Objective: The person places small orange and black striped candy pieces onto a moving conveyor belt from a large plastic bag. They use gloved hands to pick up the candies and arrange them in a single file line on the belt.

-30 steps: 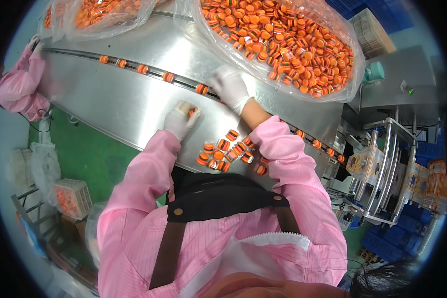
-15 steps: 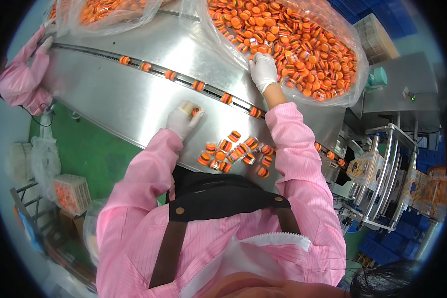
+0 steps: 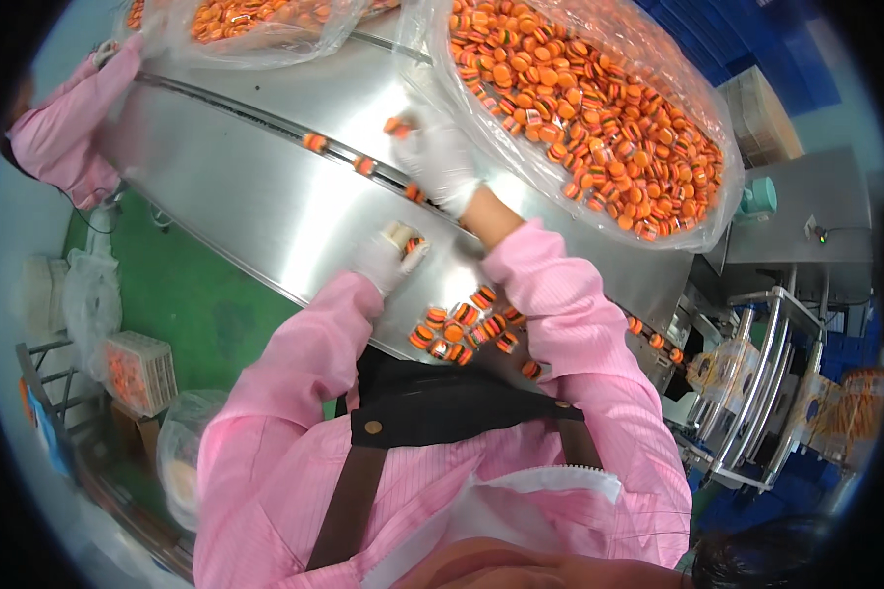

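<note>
Both hands wear white gloves. My right hand (image 3: 440, 162), slightly blurred, hovers past the narrow conveyor track (image 3: 236, 110) with an orange burger-shaped candy (image 3: 398, 127) pinched at its fingertips. On the near side of the track, my left hand (image 3: 381, 259) is closed around another burger-shaped candy (image 3: 414, 245), part of which its fingers hide. Several wrapped candies (image 3: 467, 326) lie loose on the metal table (image 3: 216, 177) close to my body, some hidden by my right forearm. Single candies (image 3: 363, 165) sit spaced along the track.
A large clear plastic bag (image 3: 442, 74) heaped with the same candies lies at the far right; another bag (image 3: 295, 49) is at the far left. A co-worker's pink sleeve (image 3: 79, 128) shows at upper left. Machine rollers (image 3: 756, 378) with printed film stand right. A candy-filled crate (image 3: 139, 373) is lower left.
My right hand has left the big bag and swung left to the track, now showing a candy at its fingertips. My left hand still holds its candy. The whole view has shifted slightly.
</note>
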The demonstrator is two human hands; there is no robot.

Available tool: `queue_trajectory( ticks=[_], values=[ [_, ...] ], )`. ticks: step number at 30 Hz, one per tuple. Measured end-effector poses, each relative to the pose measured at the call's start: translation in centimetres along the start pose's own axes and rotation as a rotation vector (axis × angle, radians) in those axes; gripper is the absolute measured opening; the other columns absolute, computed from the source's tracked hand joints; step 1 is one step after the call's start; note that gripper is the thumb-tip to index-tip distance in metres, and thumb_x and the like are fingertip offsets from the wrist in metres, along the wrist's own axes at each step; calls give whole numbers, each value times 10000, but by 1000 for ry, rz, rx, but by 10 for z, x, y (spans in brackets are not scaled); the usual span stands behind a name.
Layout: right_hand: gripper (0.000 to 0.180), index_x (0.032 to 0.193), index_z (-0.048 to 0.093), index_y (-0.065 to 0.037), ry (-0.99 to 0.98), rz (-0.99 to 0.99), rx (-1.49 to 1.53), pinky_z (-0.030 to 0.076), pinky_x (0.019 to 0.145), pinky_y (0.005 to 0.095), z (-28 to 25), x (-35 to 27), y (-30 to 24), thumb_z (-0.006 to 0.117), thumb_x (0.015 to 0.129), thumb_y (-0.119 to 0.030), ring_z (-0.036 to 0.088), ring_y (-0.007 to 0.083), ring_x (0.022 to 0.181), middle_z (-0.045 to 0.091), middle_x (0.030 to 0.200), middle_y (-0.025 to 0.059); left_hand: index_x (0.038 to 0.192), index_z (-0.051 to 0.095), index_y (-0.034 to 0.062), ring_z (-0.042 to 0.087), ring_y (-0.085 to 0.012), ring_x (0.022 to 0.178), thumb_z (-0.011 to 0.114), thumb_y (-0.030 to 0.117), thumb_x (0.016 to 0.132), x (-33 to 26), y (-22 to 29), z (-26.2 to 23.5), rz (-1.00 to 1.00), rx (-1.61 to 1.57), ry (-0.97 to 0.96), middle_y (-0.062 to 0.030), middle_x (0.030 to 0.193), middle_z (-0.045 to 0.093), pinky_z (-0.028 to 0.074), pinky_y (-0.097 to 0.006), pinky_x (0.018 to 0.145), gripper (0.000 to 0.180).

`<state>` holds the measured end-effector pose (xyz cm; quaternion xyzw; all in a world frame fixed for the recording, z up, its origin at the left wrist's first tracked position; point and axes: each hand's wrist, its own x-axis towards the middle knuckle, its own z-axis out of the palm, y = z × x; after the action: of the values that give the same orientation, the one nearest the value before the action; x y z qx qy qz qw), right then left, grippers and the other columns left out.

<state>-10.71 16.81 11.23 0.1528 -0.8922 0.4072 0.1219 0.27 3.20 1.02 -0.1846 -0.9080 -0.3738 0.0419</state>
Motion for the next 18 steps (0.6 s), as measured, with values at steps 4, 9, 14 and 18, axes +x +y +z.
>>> queue_trajectory(
  ticks=[4,9,14,18],
  values=[
    [258,1007,598,-20,-105,-156,171,450,866,440,93,35,-17,638,834,-208,570,399,943,634,953,201,994,634,67,628,-362,792,659,369,839,1,4,-3,-64,12,-56,-146,906,632,500,-433,686,341],
    [231,988,609,-54,-301,-150,-121,448,880,415,139,58,-18,637,833,-223,548,354,966,630,978,174,1095,630,90,638,-395,867,626,428,835,1,0,-3,-117,25,-140,-174,1033,647,509,-454,743,426],
    [303,1052,624,-63,-313,-185,-256,437,913,427,109,34,-11,658,804,-235,514,338,1077,576,1157,149,1024,641,84,642,-364,824,644,395,841,-2,-4,2,-135,57,-135,-134,996,643,513,-425,711,361],
    [260,1044,620,-62,-115,-204,-79,436,917,443,46,5,21,632,799,-150,510,365,1093,575,1118,160,935,647,81,638,-323,755,663,334,852,0,2,1,-49,26,-48,-121,900,628,512,-398,673,267]
  ],
)
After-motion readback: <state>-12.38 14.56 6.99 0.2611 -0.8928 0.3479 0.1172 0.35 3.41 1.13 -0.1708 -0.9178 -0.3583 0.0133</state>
